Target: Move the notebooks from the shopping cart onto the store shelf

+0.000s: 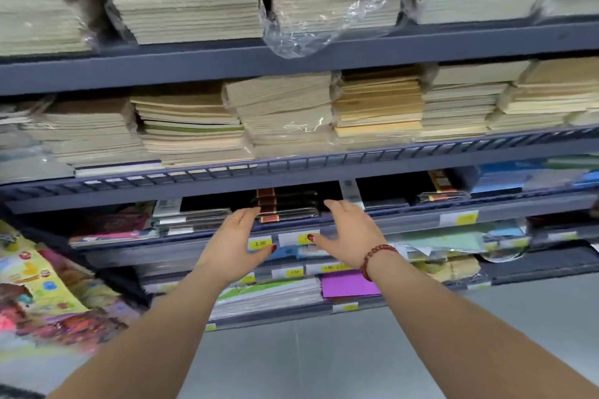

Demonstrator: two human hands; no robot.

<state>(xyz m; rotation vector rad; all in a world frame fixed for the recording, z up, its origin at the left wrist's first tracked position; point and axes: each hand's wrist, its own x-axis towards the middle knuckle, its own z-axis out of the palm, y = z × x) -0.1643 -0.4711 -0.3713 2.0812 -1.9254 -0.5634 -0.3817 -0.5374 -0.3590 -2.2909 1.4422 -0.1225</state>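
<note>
Only one label reads clearly: a yellow price tag [261, 243] printed "2.00" in dark digits, stuck on the front of the shelf rail [415, 220]. The yellow tags on the lower rail [294, 272] carry digits too blurred to make out, as does the white-and-yellow tag [458, 218] further right. Print on the colourful covers [39, 272] at left is illegible.

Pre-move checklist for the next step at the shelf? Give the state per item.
1. Left hand empty, fingers straight: ok.
2. Right hand empty, fingers straight: ok.
3. Dark notebook stack lying flat on shelf, between the hands: ok.
4. Hands touching the stack: cannot tell.
5. Shopping cart in view: not ok, out of frame.
</note>
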